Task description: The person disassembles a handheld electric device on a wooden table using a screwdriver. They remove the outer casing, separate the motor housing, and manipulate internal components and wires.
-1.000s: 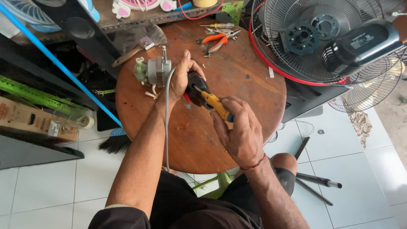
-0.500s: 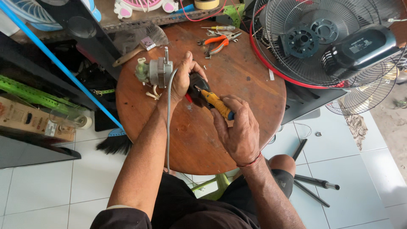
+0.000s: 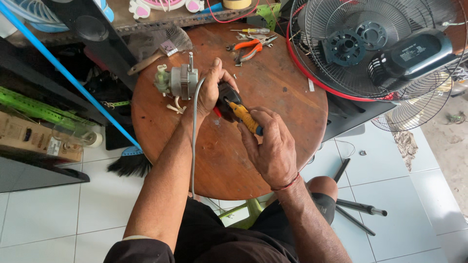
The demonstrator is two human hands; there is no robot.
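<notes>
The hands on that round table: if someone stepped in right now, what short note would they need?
Left hand: wrapped around a small black part with a red wire, pressing it to the round wooden table.
Right hand: grips a yellow-handled tool, tip at the black part.
Nearby: small fan motor with a grey cable at the left wrist; orange-handled pliers at the far edge; fan guard and housing to the right.
Done: the fan is apart.
Left: work on the black part is in hand; how far cannot be told.
</notes>
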